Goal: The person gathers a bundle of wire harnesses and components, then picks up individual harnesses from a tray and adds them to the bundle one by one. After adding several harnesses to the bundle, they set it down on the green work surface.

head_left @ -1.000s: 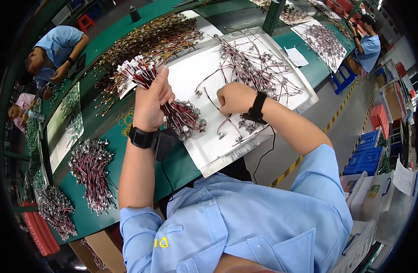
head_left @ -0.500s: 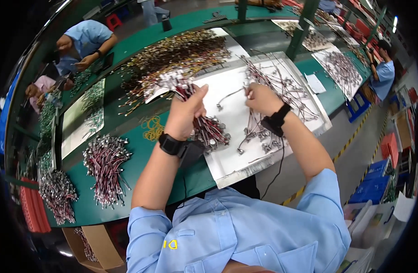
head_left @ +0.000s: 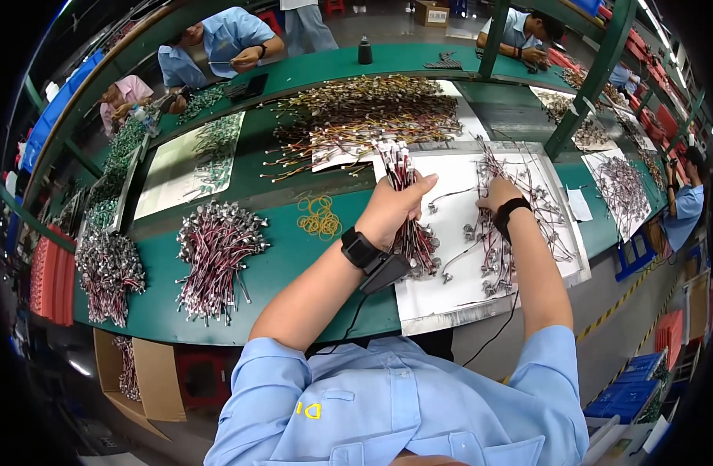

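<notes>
My left hand (head_left: 394, 210) is closed around a thick bundle of thin red, black and white cables (head_left: 415, 247). White plugs stick up above the fist, and silver-grey round ends hang out below it, over the left part of a white board (head_left: 442, 304). On the same board lies a loose pile of similar cables (head_left: 492, 260). My right hand (head_left: 502, 196) is at the upper part of this pile, fingers curled together among the wires. What its fingertips grip is hidden. A single cable (head_left: 453, 196) lies between the two hands.
Two cable heaps (head_left: 217, 252) (head_left: 112, 272) lie left on the green table (head_left: 310, 272), near yellow rubber bands (head_left: 319, 216). Beyond is a large pile of yellow-brown cables (head_left: 364, 113). Green posts (head_left: 593, 85) rise at right. Co-workers (head_left: 224, 39) sit across the table; a cardboard box (head_left: 158, 373) stands below.
The view has swung, so the table and both hands appear farther right and slightly lower. My left hand keeps the cable bundle; my right hand stays at the loose pile with its fingers curled.
</notes>
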Motion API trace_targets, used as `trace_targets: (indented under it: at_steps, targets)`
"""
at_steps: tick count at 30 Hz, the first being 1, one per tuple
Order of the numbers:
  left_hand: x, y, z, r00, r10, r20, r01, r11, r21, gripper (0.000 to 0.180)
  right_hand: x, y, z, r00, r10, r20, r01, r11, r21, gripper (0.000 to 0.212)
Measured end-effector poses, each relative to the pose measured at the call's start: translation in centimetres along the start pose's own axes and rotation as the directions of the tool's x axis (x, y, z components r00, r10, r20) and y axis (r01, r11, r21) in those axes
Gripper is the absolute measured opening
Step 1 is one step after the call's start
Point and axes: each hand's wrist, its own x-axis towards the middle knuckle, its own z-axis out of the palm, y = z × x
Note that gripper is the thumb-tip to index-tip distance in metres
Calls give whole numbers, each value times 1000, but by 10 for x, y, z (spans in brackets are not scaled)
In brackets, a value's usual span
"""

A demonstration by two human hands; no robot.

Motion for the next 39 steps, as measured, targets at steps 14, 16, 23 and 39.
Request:
trace_targets:
  at_steps: [14,16,23,39]
  targets:
    - [0,-4,8,1000,-10,17,9,1000,26,24,-36,35,-22,981,-44,-188,164,708,687,33]
    - [4,-7,12,999,-26,40,25,999,24,24,-45,39,-20,978,-48,-202,206,334,920,29]
    - [24,-16,9,991,-122,-57,120,992,-30,25,-39,26,-6,942,-135,-308,335,298,894,53]
    - [45,-26,34,986,-116,119,103,989,111,32,-102,-58,-10,752,-309,-583,658,411,631,72]
